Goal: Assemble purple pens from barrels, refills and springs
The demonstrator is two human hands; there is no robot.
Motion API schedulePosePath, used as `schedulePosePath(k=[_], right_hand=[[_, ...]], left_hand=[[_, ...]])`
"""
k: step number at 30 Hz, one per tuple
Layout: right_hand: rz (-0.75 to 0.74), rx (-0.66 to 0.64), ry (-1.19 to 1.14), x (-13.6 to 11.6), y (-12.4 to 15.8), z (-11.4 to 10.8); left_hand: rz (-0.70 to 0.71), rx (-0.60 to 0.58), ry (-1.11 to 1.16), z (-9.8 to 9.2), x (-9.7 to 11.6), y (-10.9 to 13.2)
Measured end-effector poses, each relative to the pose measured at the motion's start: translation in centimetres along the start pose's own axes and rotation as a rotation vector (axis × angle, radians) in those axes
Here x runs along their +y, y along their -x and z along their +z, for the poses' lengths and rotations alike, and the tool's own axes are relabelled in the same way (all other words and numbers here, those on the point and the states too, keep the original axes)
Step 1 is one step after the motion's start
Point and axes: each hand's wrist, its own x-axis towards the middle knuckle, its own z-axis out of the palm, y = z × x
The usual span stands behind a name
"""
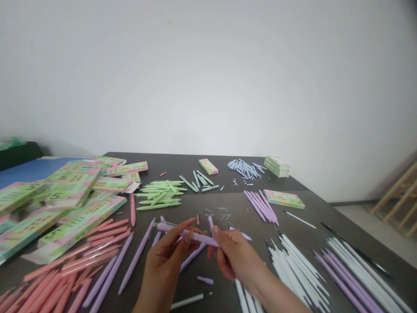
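Observation:
A light purple pen (203,238) lies crosswise between my two hands, slightly tilted. My left hand (171,252) pinches it near its left end, where a clear tip sticks out past the fingers. At the other end, my right hand (236,254) has thumb and fingers closed on it; the far fingers are partly hidden. Another short purple piece (210,222) shows just beyond my right thumb, and I cannot tell whether the hand touches it. Below the pen, a small purple pen part (205,280) and a white refill (190,301) lie on the dark table (224,201).
Pink pen barrels (48,291) and a heap of printed boxes (74,187) cover the left. Green pens (161,193), small metal springs (224,216) and blue parts (244,168) lie farther back. White refills (296,269) and purple barrels (260,205) are on the right, near stacked boxes (276,166).

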Motion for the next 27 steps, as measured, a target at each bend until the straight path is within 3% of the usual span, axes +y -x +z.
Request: schedulePosePath(k=[4,7,13,20,23,27], right_hand=[[0.022,-0.031,-0.197,0.0,0.1,0.4],[0.013,-0.022,-0.283,-0.4,0.4,0.8],[-0.164,0.051,-0.053,-0.1,0.1,1.0],[-0.068,0.081,0.135,0.3,-0.4,0.5],[-0.136,0.14,0.051,0.0,-0.1,0.5],[-0.19,0.096,-0.131,-0.4,0.0,0.5]], left_hand=[[-0.013,-0.049,0.002,-0.8,-0.6,-0.5],[-0.012,-0.024,0.01,-1.2,-0.9,-0.9],[0.001,0.001,-0.029,-1.1,-0.6,-0.9],[-0.006,-0.021,-0.03,-1.0,-0.6,-0.6],[-0.011,0.004,-0.024,-0.6,-0.5,-0.4],[0.022,0.069,-0.022,-0.4,-0.2,-0.4]])
